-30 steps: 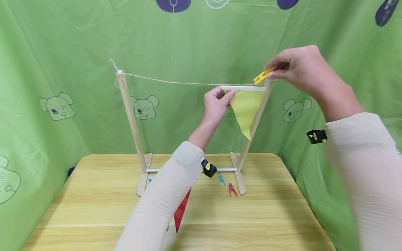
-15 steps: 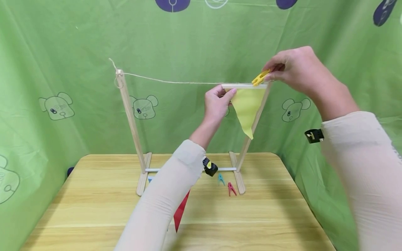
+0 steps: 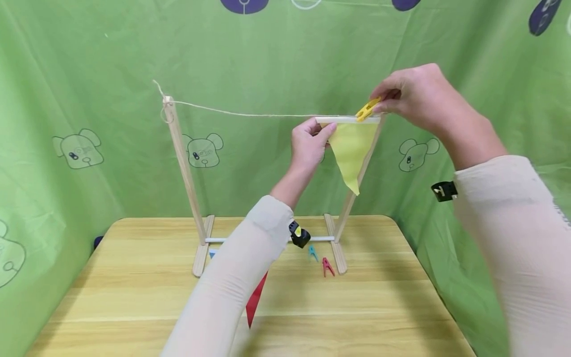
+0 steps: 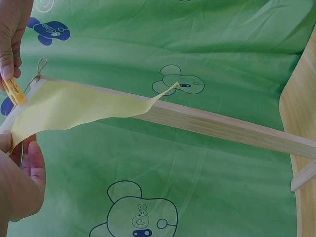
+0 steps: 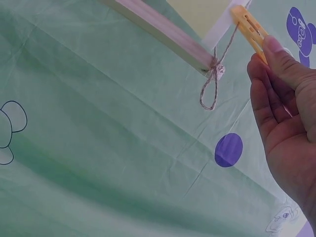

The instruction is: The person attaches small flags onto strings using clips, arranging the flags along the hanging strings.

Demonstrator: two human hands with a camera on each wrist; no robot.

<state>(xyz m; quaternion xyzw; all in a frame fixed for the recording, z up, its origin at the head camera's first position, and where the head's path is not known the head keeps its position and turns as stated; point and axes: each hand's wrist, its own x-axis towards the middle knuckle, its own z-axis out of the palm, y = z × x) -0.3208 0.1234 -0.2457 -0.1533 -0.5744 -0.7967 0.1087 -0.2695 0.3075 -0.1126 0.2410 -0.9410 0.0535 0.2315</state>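
A yellow triangular pennant (image 3: 354, 146) with a white top band hangs point down at the right end of a thin string (image 3: 250, 115). My left hand (image 3: 310, 144) pinches the band's left corner between thumb and fingers. Between the thumb and fingers of my right hand (image 3: 415, 96) is a yellow clothespin (image 3: 368, 109), its tip over the white band near the right corner. In the right wrist view the clothespin (image 5: 250, 32) overlaps the band and the string beside the knot. The left wrist view shows the pennant (image 4: 84, 106) stretched from the left hand, its tip curling.
Two wooden posts (image 3: 184, 163) on flat feet carry the string, joined low down by a white rod (image 3: 322, 239). On the wooden table (image 3: 379, 307) lie a blue clothespin (image 3: 314, 253), a red clothespin (image 3: 327, 267) and a red pennant (image 3: 255, 303), partly behind the left sleeve.
The pennant's band has risen slightly to the string. The right hand has brought the yellow clothespin a little left and down, from above the band onto its top edge.
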